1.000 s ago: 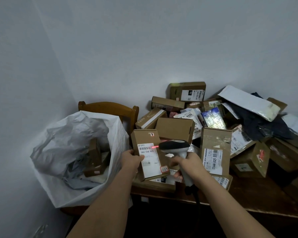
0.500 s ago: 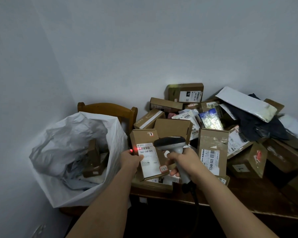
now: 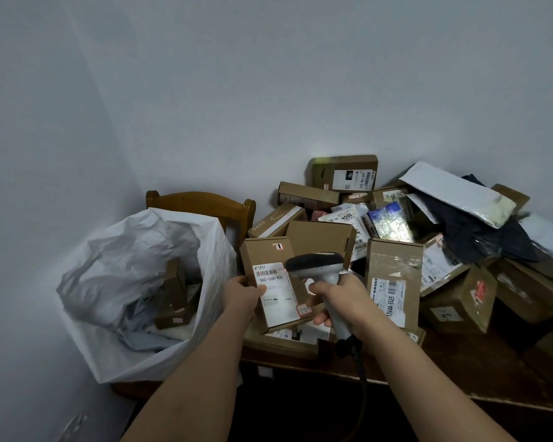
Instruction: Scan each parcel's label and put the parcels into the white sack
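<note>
My left hand (image 3: 241, 291) grips the left edge of a flat brown parcel (image 3: 268, 256), held upright with its white label facing me. Just right of it, my right hand (image 3: 339, 298) grips a grey handheld scanner (image 3: 316, 266) whose dark head points at the label; no red beam shows on the label. The white sack (image 3: 134, 282) stands open on the left, close to the parcel, with a few brown boxes and grey bags inside.
A pile of brown boxes (image 3: 393, 275) and mailer bags (image 3: 457, 193) covers the wooden table (image 3: 479, 371) to the right. A wooden chair (image 3: 201, 202) stands behind the sack, against the wall corner. The scanner's cable hangs below my right hand.
The red scan line crossed the label leftward and has gone out. The parcel and scanner stay almost where they were.
</note>
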